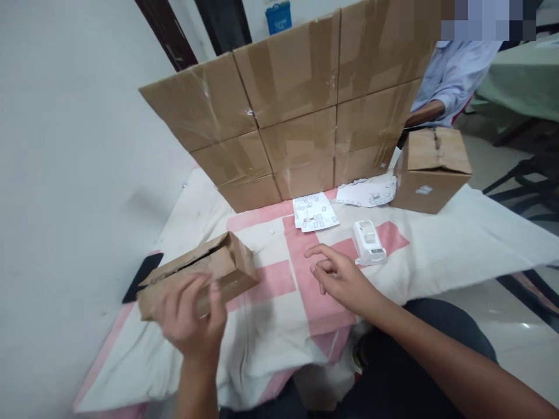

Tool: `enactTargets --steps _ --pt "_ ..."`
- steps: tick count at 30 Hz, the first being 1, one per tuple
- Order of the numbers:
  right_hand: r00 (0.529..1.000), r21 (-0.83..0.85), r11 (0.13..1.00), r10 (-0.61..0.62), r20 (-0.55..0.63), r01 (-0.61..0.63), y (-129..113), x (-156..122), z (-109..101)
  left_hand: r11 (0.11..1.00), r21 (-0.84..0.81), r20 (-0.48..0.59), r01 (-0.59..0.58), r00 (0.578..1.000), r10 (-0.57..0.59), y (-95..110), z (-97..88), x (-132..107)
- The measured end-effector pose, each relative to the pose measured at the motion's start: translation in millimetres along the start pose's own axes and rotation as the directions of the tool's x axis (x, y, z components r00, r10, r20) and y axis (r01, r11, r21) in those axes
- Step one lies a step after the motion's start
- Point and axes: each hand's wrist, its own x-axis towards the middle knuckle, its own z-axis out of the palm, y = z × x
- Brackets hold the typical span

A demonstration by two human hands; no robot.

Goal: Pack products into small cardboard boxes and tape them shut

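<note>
My left hand is raised in front of a long cardboard box at the left of the table. Its fingers are curved and apart, with nothing between them; whether they touch the box I cannot tell. The box has a dark, torn seam along its top. Over the pink and white cloth, my right hand hovers with the index finger stretched out and the others loosely bent, holding nothing. Close to its right stands a small white tape dispenser with a roll in it. Marked paper sheets lie beyond that hand.
A wall of taped cardboard boxes rises across the back. Another cardboard box stands at the right, beside a torn-edged paper sheet. A dark flat object lies at the left edge. Behind the boxes sits a person in a light shirt.
</note>
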Motion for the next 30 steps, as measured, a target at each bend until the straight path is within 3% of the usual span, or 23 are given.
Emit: enactTargets --steps 2,4,6,8,11,13,16,20,25,27,30 --pt "0.999 -0.036 0.999 -0.033 0.022 0.034 -3.0 -0.9 14.7 0.986 0.146 -0.023 0.082 0.997 -0.080 -39.2 -23.0 -18.6" --pt "0.999 -0.095 0.995 -0.033 0.040 0.037 -10.0 -1.0 31.6 0.964 0.190 0.033 0.185 0.980 -0.195 -72.5 -35.0 -27.0" --pt "0.997 -0.159 0.987 0.002 0.078 0.011 -22.9 -4.4 50.5 0.946 0.118 0.136 0.302 0.939 -0.317 -98.8 -36.9 -26.5" --pt "0.991 -0.204 0.979 0.030 0.131 -0.003 -41.2 -12.7 69.0 0.895 -0.040 0.265 0.445 0.868 -0.420 -117.4 -32.1 -21.7" --pt "0.977 -0.211 0.976 -0.004 0.214 0.050 -70.2 -28.4 89.0 0.797 -0.206 0.405 0.568 0.791 -0.459 -128.0 -23.8 -15.9" --pt "0.972 -0.176 0.981 -0.039 0.233 0.082 -83.6 -33.8 93.8 0.804 -0.212 0.418 0.556 0.795 -0.440 -122.8 -22.3 -16.8" --pt "0.981 -0.129 0.987 -0.069 0.183 0.094 -89.8 -27.3 89.6 0.855 -0.135 0.402 0.501 0.816 -0.415 -98.1 -23.0 -25.8" --pt "0.985 -0.069 0.995 -0.065 0.157 0.077 -78.4 -7.3 77.2 0.915 -0.095 0.396 0.391 0.859 -0.326 -41.7 -20.9 -40.8" --pt "0.988 0.013 0.999 -0.043 0.150 0.042 -56.4 1.1 66.3 0.962 -0.131 0.476 0.241 0.866 -0.152 28.6 -16.9 -46.4" --pt "0.985 0.008 0.999 -0.041 0.166 0.040 -51.0 3.0 63.1 0.970 -0.152 0.487 0.190 0.868 -0.094 39.9 -16.1 -45.3" --pt "0.962 -0.038 0.998 -0.030 0.272 0.042 -49.4 9.8 59.7 0.948 -0.227 0.496 0.222 0.865 -0.083 33.1 -17.1 -41.9"
